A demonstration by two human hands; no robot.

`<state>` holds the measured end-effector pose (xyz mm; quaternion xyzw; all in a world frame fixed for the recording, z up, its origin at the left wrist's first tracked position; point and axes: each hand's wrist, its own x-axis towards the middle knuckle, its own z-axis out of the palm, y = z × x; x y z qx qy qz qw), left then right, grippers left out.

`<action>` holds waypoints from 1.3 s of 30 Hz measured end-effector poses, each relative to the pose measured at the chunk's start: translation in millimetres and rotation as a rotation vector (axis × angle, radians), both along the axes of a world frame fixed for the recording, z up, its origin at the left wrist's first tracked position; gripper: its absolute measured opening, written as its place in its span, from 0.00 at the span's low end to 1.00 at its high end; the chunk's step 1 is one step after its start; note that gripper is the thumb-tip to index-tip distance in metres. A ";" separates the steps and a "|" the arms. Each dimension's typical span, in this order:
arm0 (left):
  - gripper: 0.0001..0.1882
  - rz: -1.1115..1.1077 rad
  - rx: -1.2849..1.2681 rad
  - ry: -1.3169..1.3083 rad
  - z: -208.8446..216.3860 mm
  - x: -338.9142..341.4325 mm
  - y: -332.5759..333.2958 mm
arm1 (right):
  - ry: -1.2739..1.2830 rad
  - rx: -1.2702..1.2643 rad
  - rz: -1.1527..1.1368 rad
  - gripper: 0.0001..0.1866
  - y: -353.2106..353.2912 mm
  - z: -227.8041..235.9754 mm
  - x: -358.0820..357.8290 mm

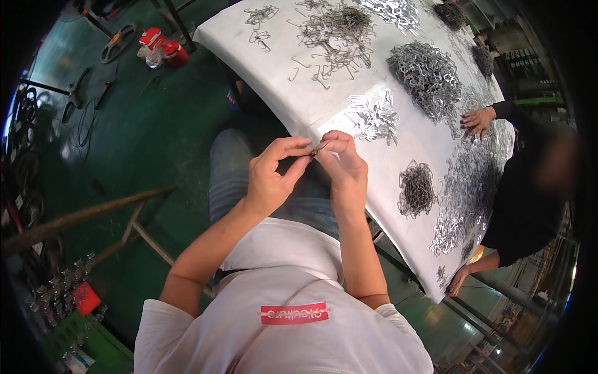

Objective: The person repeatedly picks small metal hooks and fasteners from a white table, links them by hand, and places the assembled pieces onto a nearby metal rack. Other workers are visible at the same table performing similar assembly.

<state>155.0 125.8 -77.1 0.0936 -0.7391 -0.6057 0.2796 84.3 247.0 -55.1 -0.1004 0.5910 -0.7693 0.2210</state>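
My left hand (272, 174) and my right hand (341, 161) meet just off the near edge of a white table (324, 106). Together their fingertips pinch a small bent metal wire clip (319, 148). A flat heap of shiny metal clips (374, 117) lies on the table just beyond my right hand. A dark tangle of wire springs (416, 188) sits to the right of my right forearm.
Larger piles of metal pieces (427, 75) and loose wire hooks (333, 31) cover the far table. Another person in black (523, 199) stands at the right with a hand (478, 119) on the table. Green floor at left holds a red container (168, 48), tools and cables.
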 end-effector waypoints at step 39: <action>0.08 -0.229 0.158 -0.179 -23.9 -140.5 -17.7 | 0.315 0.121 -0.092 0.03 10.5 -35.2 12.0</action>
